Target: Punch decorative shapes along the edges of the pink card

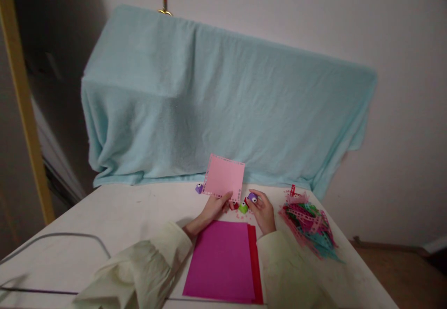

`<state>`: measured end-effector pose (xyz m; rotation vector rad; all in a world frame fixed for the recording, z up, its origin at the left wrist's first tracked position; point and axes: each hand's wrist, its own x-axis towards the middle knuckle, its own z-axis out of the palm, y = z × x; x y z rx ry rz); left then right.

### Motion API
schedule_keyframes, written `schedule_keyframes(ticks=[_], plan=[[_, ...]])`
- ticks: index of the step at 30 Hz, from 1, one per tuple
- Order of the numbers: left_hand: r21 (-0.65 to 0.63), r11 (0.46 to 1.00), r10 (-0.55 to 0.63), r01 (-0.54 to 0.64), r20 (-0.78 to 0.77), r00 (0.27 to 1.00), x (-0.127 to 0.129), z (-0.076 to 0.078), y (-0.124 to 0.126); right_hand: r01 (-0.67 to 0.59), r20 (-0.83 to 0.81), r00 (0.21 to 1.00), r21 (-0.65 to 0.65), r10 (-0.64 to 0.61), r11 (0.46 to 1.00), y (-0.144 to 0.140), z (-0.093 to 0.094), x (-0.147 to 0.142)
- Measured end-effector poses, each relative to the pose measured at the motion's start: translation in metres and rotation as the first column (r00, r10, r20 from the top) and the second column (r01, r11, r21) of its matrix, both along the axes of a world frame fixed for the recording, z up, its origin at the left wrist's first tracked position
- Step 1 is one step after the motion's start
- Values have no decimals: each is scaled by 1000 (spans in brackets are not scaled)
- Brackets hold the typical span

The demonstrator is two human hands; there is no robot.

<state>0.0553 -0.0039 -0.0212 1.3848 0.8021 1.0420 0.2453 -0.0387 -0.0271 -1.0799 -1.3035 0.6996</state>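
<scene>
My left hand pinches the lower edge of a square pink paper sheet, which is held up at a tilt with small punched holes along its edges. In my right hand is a purple paper punch with a googly eye, gripped between thumb and fingers. A green punch and a red punch sit on the table between the two hands. Another purple punch lies left of the pink sheet. Tiny pink paper bits are scattered near the green punch.
A stack of magenta paper with red sheets under it lies before me on the white table. Punched colourful paper strips are heaped at the right. A light-blue cloth hangs behind. Grey cable runs at left.
</scene>
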Motion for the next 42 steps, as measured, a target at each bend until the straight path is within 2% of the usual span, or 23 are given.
schedule_keyframes(ticks=[12, 18, 26, 35, 42], plan=[[1, 1000, -27, 27, -14, 1000, 0, -3, -1, 83, -7, 997, -7, -83, 997, -6, 8, 4], [42, 999, -26, 27, -29, 999, -4, -1, -4, 93, -10, 996, -9, -93, 996, -5, 9, 3], [15, 998, -55, 56, -44, 998, 0, 1, -4, 88, -13, 996, -15, -88, 996, -4, 8, 4], [79, 996, -41, 48, -89, 995, 3, -11, -1, 120, -7, 993, -28, -121, 992, -5, 9, 7], [85, 996, 34, -22, -137, 990, 9, -7, -2, 166, -8, 986, 18, -166, 986, 1, 16, 19]])
